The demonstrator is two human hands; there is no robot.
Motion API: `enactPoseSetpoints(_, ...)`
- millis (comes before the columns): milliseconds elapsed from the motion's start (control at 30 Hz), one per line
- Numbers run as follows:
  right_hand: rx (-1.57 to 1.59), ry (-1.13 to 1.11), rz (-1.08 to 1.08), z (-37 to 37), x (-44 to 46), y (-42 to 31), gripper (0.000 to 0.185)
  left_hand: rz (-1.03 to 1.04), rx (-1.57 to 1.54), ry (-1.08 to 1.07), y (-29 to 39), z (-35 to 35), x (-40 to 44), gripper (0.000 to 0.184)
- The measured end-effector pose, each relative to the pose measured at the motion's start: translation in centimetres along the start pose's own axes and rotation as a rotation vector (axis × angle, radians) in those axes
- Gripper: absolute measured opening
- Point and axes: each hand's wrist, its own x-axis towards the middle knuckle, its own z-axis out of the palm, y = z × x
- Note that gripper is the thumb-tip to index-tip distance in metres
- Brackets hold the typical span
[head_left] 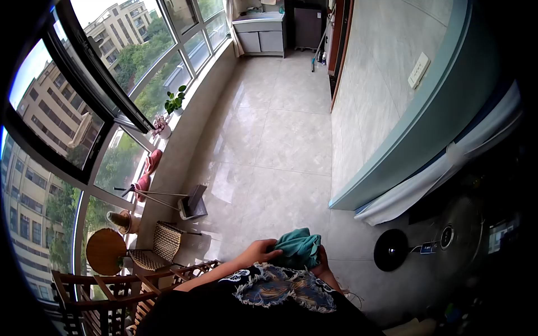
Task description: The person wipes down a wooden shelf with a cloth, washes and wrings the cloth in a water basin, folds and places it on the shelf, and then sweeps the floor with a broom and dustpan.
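A bunched teal-green cloth [298, 247] is held close in front of my body, above the tiled floor. On its left side, my left hand [263, 252] grips it with curled fingers. My right hand [321, 265] holds the opposite side, its fingers partly hidden by the folds. The cloth is crumpled, so its full shape does not show.
A wicker chair [167, 239], a round wooden table [106, 251] and a dustpan [193, 203] stand left, below the windows. Plants and pink shoes [152, 161] line the sill. A fan [446, 238] stands right; a sink cabinet [260, 42] is at the far end.
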Motion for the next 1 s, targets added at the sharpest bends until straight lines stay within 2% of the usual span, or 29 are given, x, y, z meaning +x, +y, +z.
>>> enactPoseSetpoints(100, -0.130, 0.039, -0.139, 0.6, 1.7, -1.5, 0.071, 0.162, 0.012, -0.013, -1.2, -1.6, 3.5, 0.039)
enactPoseSetpoints(133, -0.157, 0.076, -0.192, 3.0, 1.9, -1.5, 0.073, 0.133, 0.049, -0.108, -0.1, -3.4, 4.5, 0.042)
enactPoseSetpoints(267, -0.293, 0.098, -0.308, 8.4, 6.5, -1.9, 0.070, 0.235, 0.055, -0.139, -0.1, -8.7, 8.0, 0.043)
enactPoseSetpoints(367, -0.315, 0.097, -0.383, 10.5, 11.8, -1.2, 0.066, 0.241, -0.004, -0.080, -0.7, -14.2, 9.0, 0.044)
enactPoseSetpoints(433, -0.335, 0.122, -0.384, 12.8, 15.2, -0.5, 0.066, 0.215, -0.037, -0.078, -1.0, -18.6, 9.2, 0.043)
enactPoseSetpoints(500, -0.237, 0.034, -0.249, 14.6, 18.4, -0.8, 0.067, 0.123, -0.229, -0.241, -0.4, -22.3, 8.9, 0.038)
enactPoseSetpoints(533, -0.208, 0.095, -0.236, 15.7, 19.6, -0.9, 0.068, 0.112, -0.256, -0.257, -0.5, -24.0, 9.2, 0.036)
enactPoseSetpoints(700, -0.318, 0.036, -0.241, 20.0, 25.7, -2.4, 0.068, 0.168, -0.163, -0.119, -3.6, -29.3, 12.0, 0.034)
enactPoseSetpoints(833, -0.318, 0.029, -0.230, 20.2, 31.8, -5.1, 0.065, 0.094, -0.163, 0.063, -6.1, -33.0, 15.3, 0.030)
enactPoseSetpoints(900, -0.289, -0.044, -0.239, 19.2, 35.1, -7.7, 0.062, 0.068, -0.130, 0.131, -6.4, -34.7, 17.2, 0.028)
enactPoseSetpoints(933, -0.283, -0.026, -0.260, 18.2, 36.6, -9.3, 0.063, 0.072, -0.125, 0.147, -6.4, -35.7, 18.4, 0.029)
enactPoseSetpoints(967, -0.292, 0.108, -0.303, 17.1, 38.1, -11.0, 0.065, 0.076, -0.122, 0.165, -6.3, -36.7, 19.6, 0.031)
enactPoseSetpoints(1000, -0.300, 0.063, -0.307, 16.5, 40.0, -12.9, 0.066, 0.078, -0.116, 0.194, -6.3, -38.0, 21.3, 0.031)
